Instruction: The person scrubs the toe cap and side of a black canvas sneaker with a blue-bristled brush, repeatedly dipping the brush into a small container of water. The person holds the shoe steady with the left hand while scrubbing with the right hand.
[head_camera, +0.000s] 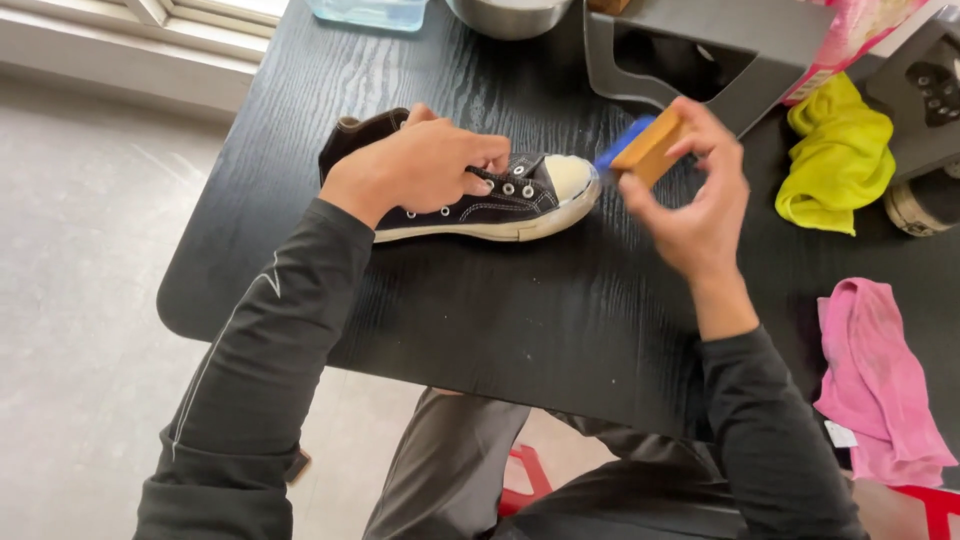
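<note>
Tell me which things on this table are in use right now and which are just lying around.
In use:
black sneaker, held by left hand
wooden brush with blue bristles, in right hand

Lying about:
yellow cloth
pink cloth
metal bowl
clear plastic container

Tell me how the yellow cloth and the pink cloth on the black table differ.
The crumpled yellow cloth is bunched into a tight heap; the pink cloth lies looser and flatter. The yellow cloth sits farther from the person, beside a grey stand; the pink cloth lies at the near edge of the black table. Both lie untouched, off to the person's right.
</note>
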